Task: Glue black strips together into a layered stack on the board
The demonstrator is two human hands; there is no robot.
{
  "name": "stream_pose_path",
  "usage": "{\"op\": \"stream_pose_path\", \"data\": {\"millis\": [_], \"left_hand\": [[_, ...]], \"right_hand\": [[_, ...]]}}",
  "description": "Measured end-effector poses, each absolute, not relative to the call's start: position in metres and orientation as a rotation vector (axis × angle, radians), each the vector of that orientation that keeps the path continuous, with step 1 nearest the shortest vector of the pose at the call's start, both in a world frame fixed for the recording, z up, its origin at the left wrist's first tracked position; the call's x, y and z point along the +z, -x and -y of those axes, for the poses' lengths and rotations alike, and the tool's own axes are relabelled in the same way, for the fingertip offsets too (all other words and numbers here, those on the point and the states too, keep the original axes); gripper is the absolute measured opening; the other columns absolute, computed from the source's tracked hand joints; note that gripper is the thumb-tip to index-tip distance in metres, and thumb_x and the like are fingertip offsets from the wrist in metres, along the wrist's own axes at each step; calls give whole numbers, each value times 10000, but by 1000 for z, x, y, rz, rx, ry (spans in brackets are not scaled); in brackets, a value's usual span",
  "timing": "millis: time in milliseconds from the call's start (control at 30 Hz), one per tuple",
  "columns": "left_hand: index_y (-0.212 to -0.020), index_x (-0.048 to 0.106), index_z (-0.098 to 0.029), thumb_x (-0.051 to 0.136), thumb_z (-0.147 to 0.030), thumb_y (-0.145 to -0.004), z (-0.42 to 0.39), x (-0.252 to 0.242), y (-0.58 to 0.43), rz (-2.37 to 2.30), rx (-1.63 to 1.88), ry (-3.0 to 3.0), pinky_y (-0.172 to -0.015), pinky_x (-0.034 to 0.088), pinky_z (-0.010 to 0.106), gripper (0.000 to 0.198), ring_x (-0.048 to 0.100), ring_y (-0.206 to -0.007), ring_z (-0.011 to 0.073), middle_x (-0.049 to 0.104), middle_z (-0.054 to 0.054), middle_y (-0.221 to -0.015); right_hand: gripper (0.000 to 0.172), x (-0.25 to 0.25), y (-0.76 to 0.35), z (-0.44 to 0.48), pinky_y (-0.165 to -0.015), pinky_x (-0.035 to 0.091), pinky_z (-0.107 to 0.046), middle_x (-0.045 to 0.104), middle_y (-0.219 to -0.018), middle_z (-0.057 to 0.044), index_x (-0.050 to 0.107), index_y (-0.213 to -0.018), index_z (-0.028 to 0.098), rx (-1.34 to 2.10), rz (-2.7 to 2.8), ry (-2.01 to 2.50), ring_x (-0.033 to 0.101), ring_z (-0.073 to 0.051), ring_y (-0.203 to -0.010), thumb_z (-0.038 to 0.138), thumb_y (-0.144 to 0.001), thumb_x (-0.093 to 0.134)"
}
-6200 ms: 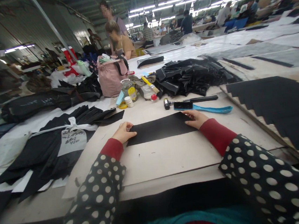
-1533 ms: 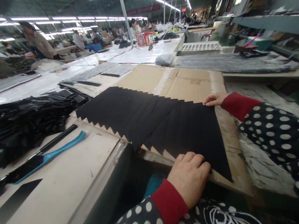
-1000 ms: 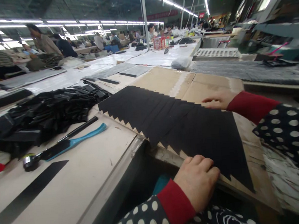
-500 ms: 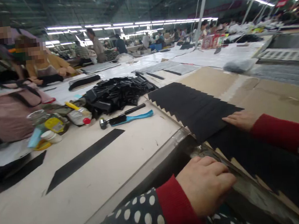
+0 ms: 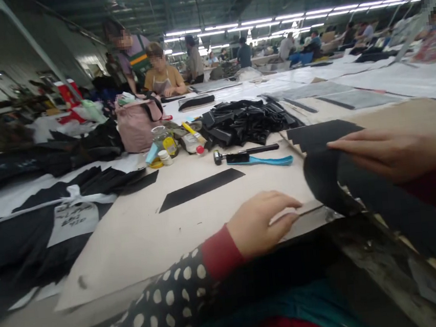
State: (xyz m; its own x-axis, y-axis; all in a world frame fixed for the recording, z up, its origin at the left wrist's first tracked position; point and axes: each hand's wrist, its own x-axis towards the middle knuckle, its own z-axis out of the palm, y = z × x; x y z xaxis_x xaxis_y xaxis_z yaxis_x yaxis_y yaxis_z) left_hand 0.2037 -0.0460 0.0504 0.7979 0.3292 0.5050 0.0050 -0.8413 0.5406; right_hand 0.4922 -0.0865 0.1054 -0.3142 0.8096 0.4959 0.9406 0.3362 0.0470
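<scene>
Black strip (image 5: 321,171) curls down from the right hand (image 5: 402,153), pinched at the fingertips (image 5: 335,144), lower end drooping by the board (image 5: 133,243) corner. From where I stand, left hand (image 5: 264,220) is near it, thumb and fingers parted. 1 other strip (image 5: 202,188) lies flat.

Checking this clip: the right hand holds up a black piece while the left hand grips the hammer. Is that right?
Not quite: the left hand isn't gripping the hammer. The head view shows the hammer lying on the table beside the blue brush, apart from that hand. The right hand does hold up a black piece.
</scene>
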Motion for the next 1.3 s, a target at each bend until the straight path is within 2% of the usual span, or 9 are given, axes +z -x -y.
{"op": "stream_pose_path", "data": {"millis": [100,200,333,533,733,900,1033,1200,1300], "left_hand": [[-995,599,-131,475,-210,-867,26,63,-162,-509,983,-2451,-836,436,228,195,545,-929,115,615,46,-997],[-982,602,-142,468,-237,-866,0,64,-116,-860,1111,-2472,-784,450,240,201,547,-899,126,610,47,-981],[-942,607,-155,463,-279,-860,-38,27,-69,-1162,1140,-2441,-726,452,255,207,547,-850,138,611,43,-943],[-920,608,-151,444,-220,-854,-59,-38,-58,-1101,979,-2526,-839,427,311,190,527,-917,160,601,56,-948],[-895,630,-185,504,-252,-821,-49,-36,-66,-1007,628,-2641,-826,420,314,161,508,-895,165,570,46,-975],[-868,623,-176,476,-319,-838,-45,-33,-66,-1032,552,-2579,-811,429,288,208,526,-869,154,552,53,-946],[-983,613,-184,422,-345,-864,-37,-16,-62,-1020,436,-2550,-780,438,276,277,537,-848,150,568,44,-944],[-1112,572,-150,403,-356,-875,-44,46,-55,-1040,454,-2521,-834,413,242,357,535,-922,131,593,28,-1063],[-1114,581,-153,398,-403,-862,-63,87,-74,-985,436,-2595,-801,418,226,399,547,-914,131,614,22,-1036]], "right_hand": [[410,87,-436,57,-781,492,-368,632,-1008,-148,633,-1068,136,-819,2317,1331,596,-232,-883,289,-875,305],[393,55,-387,45,-731,484,-328,611,-1085,-133,616,-1095,120,-906,2394,1437,585,-214,-903,170,-883,290],[364,28,-354,32,-646,450,-288,635,-987,-82,635,-1027,167,-529,2736,1457,590,-182,-824,305,-919,316],[371,29,-393,-40,-873,383,-327,559,-1163,-130,531,-1197,118,-277,2494,2198,524,-230,-1037,217,-873,381],[388,-6,-424,-76,-808,416,-346,560,-1117,-186,522,-1179,60,-173,2293,2478,551,-253,-983,120,-839,347],[312,10,-419,-66,-787,418,-308,578,-1056,-150,599,-1044,96,-91,2290,2447,556,-231,-934,265,-835,441],[400,45,-423,-38,-752,421,-280,586,-1034,-125,542,-1109,118,-112,2125,2413,559,-210,-906,408,-852,442],[466,65,-429,25,-598,423,-272,586,-643,-22,517,-1096,142,71,1915,2222,567,-166,-565,501,-799,513],[362,53,-416,58,-605,414,-262,602,-742,-41,556,-1104,184,47,2203,2003,580,-160,-621,420,-855,442]]}}
